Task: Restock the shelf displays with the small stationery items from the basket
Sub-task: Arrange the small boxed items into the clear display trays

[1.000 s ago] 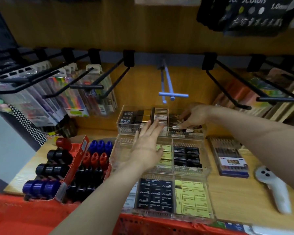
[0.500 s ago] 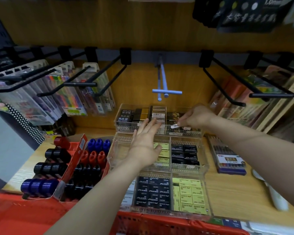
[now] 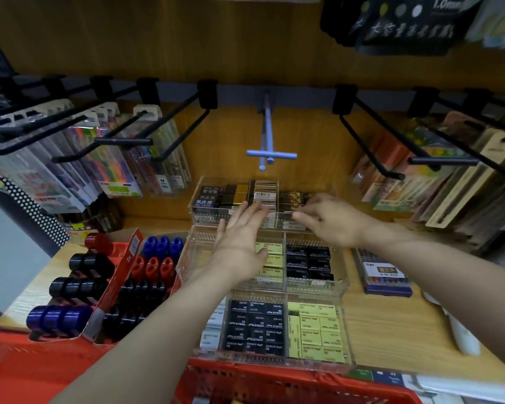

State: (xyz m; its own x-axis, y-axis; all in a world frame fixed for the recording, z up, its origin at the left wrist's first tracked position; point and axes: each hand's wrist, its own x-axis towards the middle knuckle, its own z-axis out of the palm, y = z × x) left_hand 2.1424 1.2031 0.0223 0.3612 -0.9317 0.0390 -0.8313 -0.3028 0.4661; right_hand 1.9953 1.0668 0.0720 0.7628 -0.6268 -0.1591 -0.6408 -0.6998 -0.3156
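**Right hand backs out of the rear tray; left hand holds flat over the middle one**

Far left on the shelf, a red cardboard display (image 3: 115, 275) of round black, blue and red items sits as it did a second ago; no hand is near it.

The left hand (image 3: 239, 243) hovers over the middle clear tray (image 3: 187, 258), fingers straight and spread, the tips reaching toward the front wall of the rear clear tray (image 3: 207, 211). Its grip holds nothing. It has hardly shifted over the last second. I cannot tell whether the fingertips touch the rear tray or only hang just above it.

To its right, the right hand (image 3: 333, 223) has changed. A second ago it reached into the right part of the rear tray, and half a second ago a small white item showed at its fingertips. Now it sits nearer, at that tray's front edge, fingers curled and drawn together. Motion blur hides whether the grip pinches anything, so I cannot tell.

For the task, this reads as one small item just set into the rear tray, or being nudged into line, among the boxed erasers (image 3: 264, 195) already there. The nearest tray (image 3: 286, 360) looks well filled with dark and yellow packs. The red basket (image 3: 274, 383) lies at the bottom edge, just below that tray; its contents are mostly out of view, so a fresh reach down would likely follow.
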